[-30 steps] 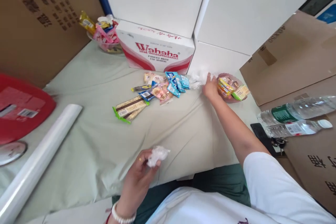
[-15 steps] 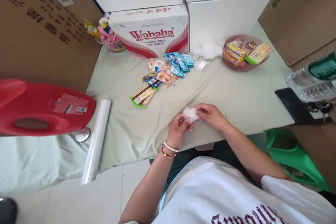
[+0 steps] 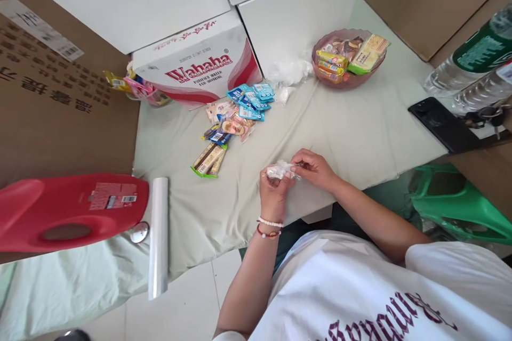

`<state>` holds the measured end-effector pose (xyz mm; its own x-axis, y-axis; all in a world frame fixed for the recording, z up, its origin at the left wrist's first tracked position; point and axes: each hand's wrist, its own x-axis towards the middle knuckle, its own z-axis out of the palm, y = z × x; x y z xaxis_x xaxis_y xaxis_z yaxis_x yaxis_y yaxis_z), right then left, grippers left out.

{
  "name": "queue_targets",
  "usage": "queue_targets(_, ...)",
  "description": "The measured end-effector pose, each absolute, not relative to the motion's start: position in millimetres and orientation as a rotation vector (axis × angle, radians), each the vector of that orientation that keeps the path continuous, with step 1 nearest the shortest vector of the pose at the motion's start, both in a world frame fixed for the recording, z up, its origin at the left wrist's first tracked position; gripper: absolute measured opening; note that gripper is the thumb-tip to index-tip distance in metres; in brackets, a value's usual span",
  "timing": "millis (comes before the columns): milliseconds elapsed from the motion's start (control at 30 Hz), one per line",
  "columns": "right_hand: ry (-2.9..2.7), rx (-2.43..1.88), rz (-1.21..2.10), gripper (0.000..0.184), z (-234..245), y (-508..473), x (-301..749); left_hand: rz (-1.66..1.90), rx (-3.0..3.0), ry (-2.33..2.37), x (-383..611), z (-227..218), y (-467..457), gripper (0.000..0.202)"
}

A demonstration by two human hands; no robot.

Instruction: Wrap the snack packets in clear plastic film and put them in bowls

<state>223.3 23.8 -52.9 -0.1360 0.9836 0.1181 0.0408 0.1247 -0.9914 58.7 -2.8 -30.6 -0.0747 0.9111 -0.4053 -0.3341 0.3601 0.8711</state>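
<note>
Between my two hands is a crumpled clear plastic bag (image 3: pixel 279 170), held just above the cloth near the table's front edge. My left hand (image 3: pixel 275 187), with two bracelets at the wrist, is closed around its left side. The fingers of my right hand (image 3: pixel 314 168) pinch its right edge. Beyond my hands lies a loose pile of wrapped snacks: blue sachets (image 3: pixel 252 100), pink-wrapped biscuits (image 3: pixel 236 125) and long grain bars (image 3: pixel 210 160). More crumpled clear plastic (image 3: pixel 290 70) rests behind the pile.
A pink bowl (image 3: pixel 348 79) of packaged snacks stands at the back right, beside a Wahaha carton (image 3: pixel 200 66). On the right are a black phone (image 3: pixel 444 125) and water bottles (image 3: pixel 476 53). A red jug (image 3: pixel 76 213) and a plastic film roll (image 3: pixel 159 237) lie left.
The camera view has tilted and shifted. My hands still hold the plastic bag, which looks more flattened and stretched between them; the snack pile looks unchanged.
</note>
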Motion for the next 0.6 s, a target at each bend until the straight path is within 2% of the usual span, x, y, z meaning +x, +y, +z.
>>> queue_targets(133,-1.121,-1.01,1.404,0.045,-53,28,228,1.136,0.598,1.238,52,-35,6,0.048)
queue_targets(267,-0.993,-0.893,1.596,0.045,-54,28,229,1.251,0.474,1.157,36,-40,4,0.04)
queue_targets(400,-1.12,-0.842,1.578,0.039,-57,29,227,1.301,0.286,1.067,23,-44,7,0.022)
queue_targets(600,-1.503,-0.79,1.41,0.028,-56,25,225,1.399,0.124,1.001,0,-49,26,0.021)
